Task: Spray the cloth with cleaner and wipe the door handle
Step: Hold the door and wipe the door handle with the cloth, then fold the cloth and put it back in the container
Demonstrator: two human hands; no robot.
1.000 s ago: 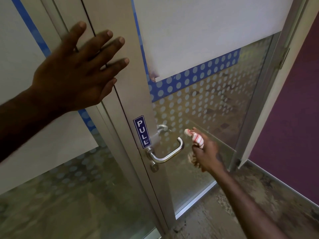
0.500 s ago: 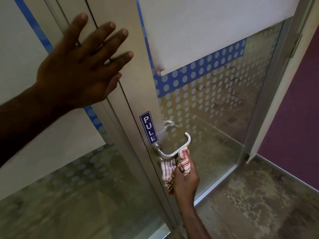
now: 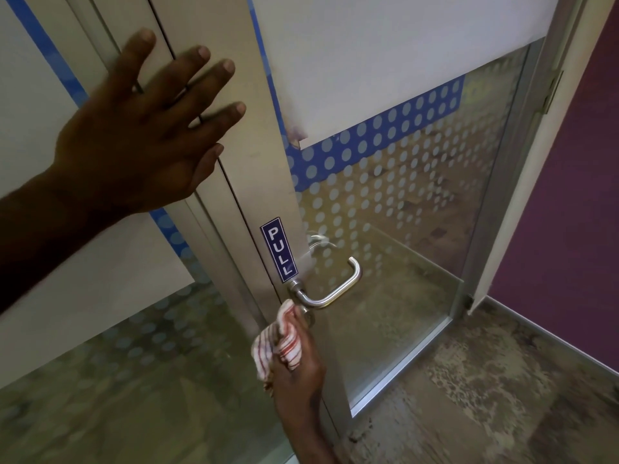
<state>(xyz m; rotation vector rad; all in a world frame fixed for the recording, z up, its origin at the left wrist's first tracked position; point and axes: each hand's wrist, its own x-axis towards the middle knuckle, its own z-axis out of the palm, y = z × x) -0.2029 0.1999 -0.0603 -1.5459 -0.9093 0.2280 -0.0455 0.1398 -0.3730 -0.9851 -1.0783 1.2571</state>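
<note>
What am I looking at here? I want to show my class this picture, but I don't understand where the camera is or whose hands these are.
The camera is worn on a person's head and looks forward and down, so both hands belong to the wearer; no robot is involved. The wide lens bends straight lines, which is why the door leans.

The left hand is spread flat on the metal door frame, holding nothing. The right hand grips a bunched red-and-white striped cloth and presses it against the base of the silver door handle, low down where the handle meets the door.

Above the handle is a blue PULL sign. The door's glass panel has a pattern of dots and a blue band. No spray bottle is in view. Below is a worn, mottled floor, with a purple wall on the right.
</note>
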